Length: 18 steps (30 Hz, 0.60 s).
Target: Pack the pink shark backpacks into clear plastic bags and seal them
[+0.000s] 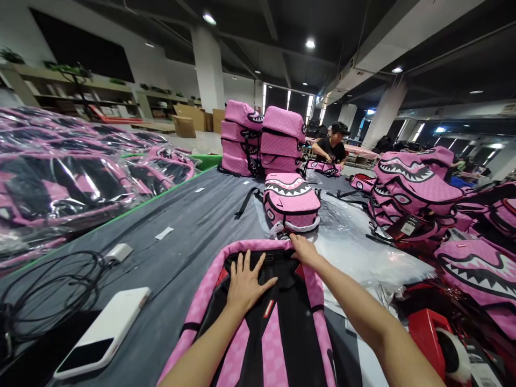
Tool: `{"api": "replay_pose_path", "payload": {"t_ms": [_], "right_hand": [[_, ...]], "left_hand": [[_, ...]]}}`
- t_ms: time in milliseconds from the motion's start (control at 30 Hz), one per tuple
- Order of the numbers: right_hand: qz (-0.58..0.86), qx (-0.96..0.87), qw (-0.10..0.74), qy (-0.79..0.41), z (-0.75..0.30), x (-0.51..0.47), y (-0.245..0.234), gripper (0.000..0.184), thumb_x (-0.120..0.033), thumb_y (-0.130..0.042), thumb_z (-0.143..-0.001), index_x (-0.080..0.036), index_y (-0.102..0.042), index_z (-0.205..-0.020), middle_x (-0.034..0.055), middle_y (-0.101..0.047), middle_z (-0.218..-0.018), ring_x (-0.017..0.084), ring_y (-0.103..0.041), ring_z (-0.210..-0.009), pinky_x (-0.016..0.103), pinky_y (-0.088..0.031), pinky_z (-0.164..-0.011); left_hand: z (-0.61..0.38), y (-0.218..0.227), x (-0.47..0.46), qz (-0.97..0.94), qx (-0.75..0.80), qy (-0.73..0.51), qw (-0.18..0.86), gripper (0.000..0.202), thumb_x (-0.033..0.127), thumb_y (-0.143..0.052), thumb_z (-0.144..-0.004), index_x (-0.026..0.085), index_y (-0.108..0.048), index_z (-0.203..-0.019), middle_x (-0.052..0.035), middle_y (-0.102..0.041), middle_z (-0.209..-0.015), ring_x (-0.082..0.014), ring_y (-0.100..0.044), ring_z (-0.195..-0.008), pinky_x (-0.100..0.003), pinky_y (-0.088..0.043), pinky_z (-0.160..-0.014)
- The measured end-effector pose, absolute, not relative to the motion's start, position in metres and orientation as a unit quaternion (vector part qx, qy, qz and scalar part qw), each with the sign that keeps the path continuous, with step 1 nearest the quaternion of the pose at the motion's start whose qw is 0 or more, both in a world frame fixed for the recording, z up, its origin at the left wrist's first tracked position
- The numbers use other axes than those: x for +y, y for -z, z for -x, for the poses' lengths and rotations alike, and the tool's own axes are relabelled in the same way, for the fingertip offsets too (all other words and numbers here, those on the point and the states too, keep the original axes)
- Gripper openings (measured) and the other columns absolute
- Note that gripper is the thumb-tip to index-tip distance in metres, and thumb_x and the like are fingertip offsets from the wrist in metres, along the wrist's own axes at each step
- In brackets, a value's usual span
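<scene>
A pink and black backpack (pixel 271 344) lies on the grey table right in front of me, its strapped side facing up. My left hand (pixel 245 282) rests flat on the black upper part of it, fingers spread. At its top right edge my right hand (pixel 305 250) curls over the pink rim, the fingers gripping there and partly hidden behind it. Just beyond stands another pink backpack (pixel 292 201) with a shark-mouth print and a white-wrapped handle.
Stacked pink backpacks (pixel 282 137) stand farther back, near a seated person (pixel 332 148). Plastic-wrapped backpacks (pixel 64 183) fill the left side. A white power bank (pixel 102 333), black cables (pixel 52 290), clear plastic bags (pixel 363 242) and a red tape dispenser (pixel 429 333) lie around; shark-print backpacks (pixel 419 180) pile up right.
</scene>
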State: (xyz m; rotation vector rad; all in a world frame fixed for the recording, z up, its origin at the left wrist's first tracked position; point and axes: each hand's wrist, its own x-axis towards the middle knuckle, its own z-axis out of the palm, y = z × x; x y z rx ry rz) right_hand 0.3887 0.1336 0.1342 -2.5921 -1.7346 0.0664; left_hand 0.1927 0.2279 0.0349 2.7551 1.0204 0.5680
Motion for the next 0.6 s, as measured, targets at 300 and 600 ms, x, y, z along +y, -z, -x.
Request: {"api": "replay_pose_path", "payload": {"t_ms": [300,600], "right_hand": [[0.811,-0.567,-0.08,-0.118,-0.431,0.194,-0.123,0.049,-0.016,-0.094,-0.058,-0.018,-0.076,-0.103,0.0051,-0.076,-0.101,0.026,-0.073,-0.096,0.022,-0.048,-0.072],[0.805,-0.584,-0.079,-0.069,-0.417,0.19,-0.139,0.064,-0.023,-0.094,-0.066,-0.025,-0.067,-0.124,0.0081,-0.07,-0.123,0.026,-0.068,-0.113,0.025,-0.05,-0.087]], "left_hand": [[-0.195,-0.023,0.239,-0.945,0.12,-0.303,0.03,0.058,0.041,-0.059,-0.093,0.027,-0.052,-0.148,-0.0112,-0.052,-0.154,-0.0332,-0.046,-0.144,-0.057,-0.041,-0.118],[-0.206,-0.025,0.256,-0.939,0.205,-0.267,0.077,0.058,0.046,-0.063,-0.092,0.025,-0.056,-0.145,-0.0158,-0.057,-0.148,-0.0359,-0.051,-0.139,-0.062,-0.039,-0.118]]}}
